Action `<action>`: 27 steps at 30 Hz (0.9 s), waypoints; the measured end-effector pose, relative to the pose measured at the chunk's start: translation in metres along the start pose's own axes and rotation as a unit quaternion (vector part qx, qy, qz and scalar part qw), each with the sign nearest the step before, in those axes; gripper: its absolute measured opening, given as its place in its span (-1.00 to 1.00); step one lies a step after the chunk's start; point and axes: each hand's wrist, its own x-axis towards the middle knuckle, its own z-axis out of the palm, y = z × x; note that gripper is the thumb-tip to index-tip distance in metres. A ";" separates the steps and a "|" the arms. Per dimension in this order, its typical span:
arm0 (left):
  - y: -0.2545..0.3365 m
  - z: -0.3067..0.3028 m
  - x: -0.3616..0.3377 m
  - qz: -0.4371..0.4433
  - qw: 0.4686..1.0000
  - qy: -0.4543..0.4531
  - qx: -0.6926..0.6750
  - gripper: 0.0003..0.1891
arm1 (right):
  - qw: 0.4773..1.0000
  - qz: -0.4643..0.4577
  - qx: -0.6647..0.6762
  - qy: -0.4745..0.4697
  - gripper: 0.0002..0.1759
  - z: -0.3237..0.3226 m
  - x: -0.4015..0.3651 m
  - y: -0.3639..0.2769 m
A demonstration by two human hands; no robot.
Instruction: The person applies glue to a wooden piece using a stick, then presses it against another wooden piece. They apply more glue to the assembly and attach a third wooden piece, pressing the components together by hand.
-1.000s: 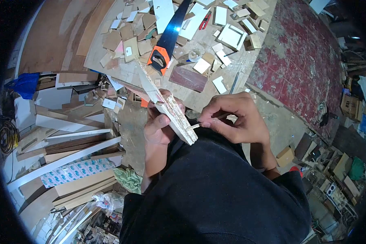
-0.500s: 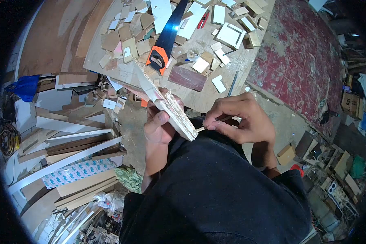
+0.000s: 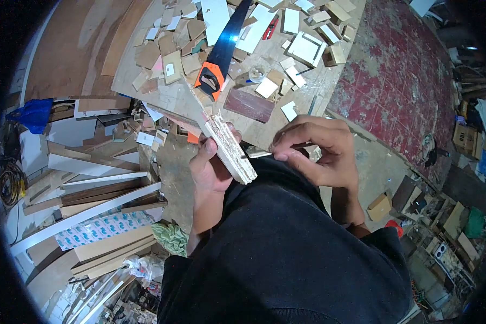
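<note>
My left hand [image 3: 208,164] is wrapped round a narrow wooden board [image 3: 231,148], thumb on its near side. The board slants from the table edge down towards my lap, and the side facing me is rough, pale and splintered. To its right, my right hand [image 3: 321,154] pinches a thin, light-coloured sliver of wood [image 3: 260,155] between thumb and fingertips. The sliver points at the ragged side, just beyond the board's edge in this view. Beyond the board, a handsaw [image 3: 213,75] with an orange and black handle lies on the worktable [image 3: 200,110].
Many wood offcuts [image 3: 189,62], a red cutter [image 3: 270,28] and a dark reddish block [image 3: 248,104] lie on the table. Boards and strips [image 3: 92,216] are piled at the left. A red tiled surface [image 3: 389,81] extends on the right, with clutter below it.
My right hand has drawn the sliver away from the lower end of the board and slightly up. The board has turned a little in my left hand, showing more of its rough side.
</note>
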 end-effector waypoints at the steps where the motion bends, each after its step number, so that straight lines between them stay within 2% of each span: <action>1: -0.002 0.001 -0.001 -0.009 1.000 -0.006 -0.007 -0.55 | 1.000 -0.007 -0.007 0.003 -0.93 0.001 0.001 0.002; 5: -0.007 0.001 -0.005 -0.033 0.999 -0.001 -0.036 -0.56 | 0.999 -0.031 0.009 0.016 -0.91 0.009 0.006 0.014; 12: -0.008 -0.002 -0.006 -0.083 0.994 -0.061 -0.044 -0.49 | 0.999 0.018 0.010 -0.036 -0.89 0.007 0.009 0.014; 14: -0.009 -0.009 -0.007 -0.050 0.998 -0.047 -0.008 -0.46 | 0.999 0.014 0.004 -0.042 -0.90 0.005 0.010 0.014; 18: -0.001 -0.004 -0.008 -0.056 0.996 -0.053 0.052 -0.45 | 0.995 0.036 0.002 -0.088 -0.90 -0.002 0.014 0.007; 20: 0.003 -0.002 -0.006 -0.050 0.986 -0.103 0.124 -0.46 | 0.995 0.036 0.007 -0.095 -0.89 -0.004 0.017 0.004; 27: 0.002 -0.006 -0.007 -0.055 0.989 -0.075 0.112 -0.44 | 0.994 0.049 0.014 -0.092 -0.89 -0.005 0.016 0.005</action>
